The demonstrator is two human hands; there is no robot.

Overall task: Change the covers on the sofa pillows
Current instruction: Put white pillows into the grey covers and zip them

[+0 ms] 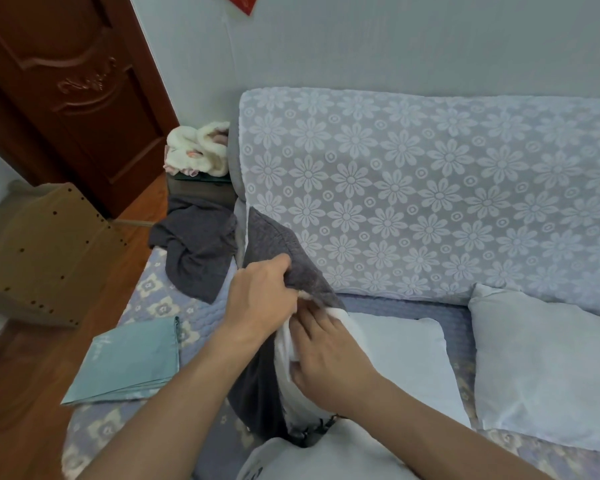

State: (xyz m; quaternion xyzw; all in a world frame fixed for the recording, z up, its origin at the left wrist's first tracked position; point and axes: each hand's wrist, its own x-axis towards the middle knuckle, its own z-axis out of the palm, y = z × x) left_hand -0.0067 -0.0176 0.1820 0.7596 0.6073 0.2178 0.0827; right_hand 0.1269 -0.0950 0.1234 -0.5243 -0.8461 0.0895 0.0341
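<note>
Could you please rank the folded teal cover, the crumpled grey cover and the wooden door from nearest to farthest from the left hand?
From the left hand:
1. Crumpled grey cover, just beyond, on the sofa's left end.
2. Folded teal cover, lower left on the seat.
3. Wooden door, far upper left.

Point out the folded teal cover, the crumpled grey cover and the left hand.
folded teal cover (127,367): head view, middle of its top face.
crumpled grey cover (196,249): head view, middle of the heap.
left hand (260,294): head view, back of hand.

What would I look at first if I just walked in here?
Probably the two hands in the middle: the left hand grips a dark grey pillow cover, and the right hand holds the white pillow inside it. Behind them, the sofa back has big white flowers, and folded teal covers lie on the seat at left.
</note>
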